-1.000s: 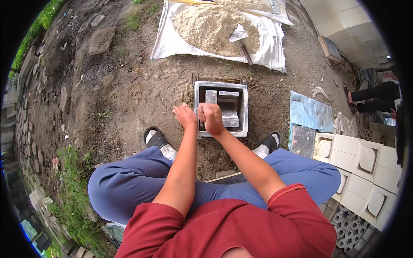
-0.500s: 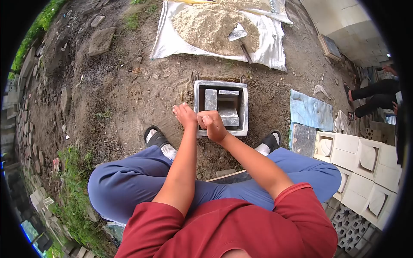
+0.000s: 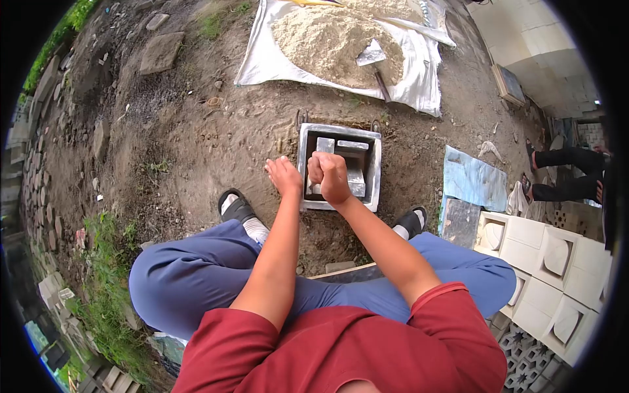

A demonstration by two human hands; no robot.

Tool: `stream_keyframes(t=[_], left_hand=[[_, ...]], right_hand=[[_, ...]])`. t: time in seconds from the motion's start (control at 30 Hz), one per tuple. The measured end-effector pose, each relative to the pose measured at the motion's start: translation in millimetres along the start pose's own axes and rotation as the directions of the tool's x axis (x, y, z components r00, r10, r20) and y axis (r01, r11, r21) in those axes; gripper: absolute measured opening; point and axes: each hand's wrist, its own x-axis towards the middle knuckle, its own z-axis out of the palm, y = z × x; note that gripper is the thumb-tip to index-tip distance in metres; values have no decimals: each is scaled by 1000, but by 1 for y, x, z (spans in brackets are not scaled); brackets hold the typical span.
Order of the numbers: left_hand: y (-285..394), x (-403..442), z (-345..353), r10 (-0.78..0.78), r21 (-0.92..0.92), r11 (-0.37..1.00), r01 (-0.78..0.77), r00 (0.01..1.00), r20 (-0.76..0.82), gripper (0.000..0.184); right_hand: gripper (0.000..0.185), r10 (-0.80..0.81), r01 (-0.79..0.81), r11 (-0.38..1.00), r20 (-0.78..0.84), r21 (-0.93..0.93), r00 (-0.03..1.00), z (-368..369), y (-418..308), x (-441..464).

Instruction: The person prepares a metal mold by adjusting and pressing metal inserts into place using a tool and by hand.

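1. At 12 o'clock from the seated worker, a white sheet (image 3: 429, 92) is laid on bare earth, heaped with pale sand (image 3: 327, 42).
2. Toward 3 o'clock, pale moulded blocks (image 3: 524, 234) are stacked, some marked by rounded recesses.
3. Directly ahead, also at 12 o'clock, a square metal box (image 3: 377, 167) is set upright on the ground between two sandalled feet; smaller metal blocks (image 3: 325, 144) are contained inside.
4. On the sand beyond the box, at 12 o'clock, a trowel (image 3: 371, 54) is left lying.
5. The right hand (image 3: 331, 177) is held over the box's 8 o'clock side, fingers curled together; whether anything is gripped cannot be told. It has been shifted inward from the near rim within the last half second, so attention is judged to be centred inside the box.
6. The left hand (image 3: 284, 177) is held apart, fingers extended, beside the box's 9 o'clock wall; contact cannot be confirmed.
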Motion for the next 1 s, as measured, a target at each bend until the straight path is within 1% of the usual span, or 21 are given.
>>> stream_keyframes(t=[0.03,0.1,0.17,0.2,0.23,0.27,0.3,0.37,0.4,0.43,0.47,0.5,0.53,0.57,0.67,0.7,0.77,0.8,0.9,1.0], left_hand=[[3,-2,-3,-11,29,1000,11,1000,-10,52],[9,-7,-9,-32,57,998,33,999,-28,51],[18,-10,-12,-69,235,968,86,995,-79,51],[21,-13,-11,-70,232,969,87,994,-79,51],[24,-15,-11,-115,270,953,139,988,-104,51],[27,-17,-11,-157,304,933,191,979,-132,50],[26,-17,-10,-160,301,934,194,978,-134,50],[24,-16,-7,-276,323,896,304,952,-131,50],[23,-16,-6,-281,320,895,310,950,-135,50],[22,-16,-6,-240,292,915,277,958,-158,51],[21,-15,-5,-198,266,933,242,963,-181,51],[21,-15,-4,-204,266,932,247,962,-180,51],[21,-15,-5,-167,269,939,215,968,-189,51],[21,-16,-4,-131,271,945,183,971,-199,51],[21,-15,-4,-137,281,941,189,971,-195,50],[22,-15,-4,-142,282,939,195,970,-199,50],[23,-14,-5,-138,271,944,189,971,-194,50],[23,-14,-5,-141,273,943,193,970,-199,50],[24,-14,-6,-142,265,946,189,972,-189,49],[25,-15,-8,-153,245,949,197,970,-187,50]], right_hand=[[42,48,-47,991,-2,127,999,-5,-9,5],[44,0,-7,987,43,159,999,-14,-28,18],[44,7,-20,972,56,233,998,-21,-53,31],[45,-19,-6,968,96,252,995,-26,-60,39],[45,-46,7,962,135,272,990,-31,-65,46],[44,-45,0,956,146,294,988,-35,-71,50],[44,-44,-2,956,150,293,988,-39,-75,52],[45,-79,-8,938,236,347,969,-45,-80,55],[46,-73,-18,937,248,348,966,-47,-81,55],[46,-69,-24,937,252,348,965,-47,-81,54],[47,-81,-24,939,289,344,954,-48,-80,52],[47,-92,-24,940,323,339,942,-49,-78,50],[50,-82,-15,954,311,299,947,-47,-76,48],[50,-77,-22,954,314,298,946,-47,-74,48],[55,-142,34,964,405,262,903,-41,-70,52],[55,-140,29,964,409,265,902,-41,-69,55],[56,-106,-26,972,536,234,837,-41,-67,60],[57,-108,-7,980,553,201,826,-39,-68,63],[57,-82,-17,985,554,171,829,-41,-68,64],[57,-98,29,991,571,129,815,-43,-72,54]])
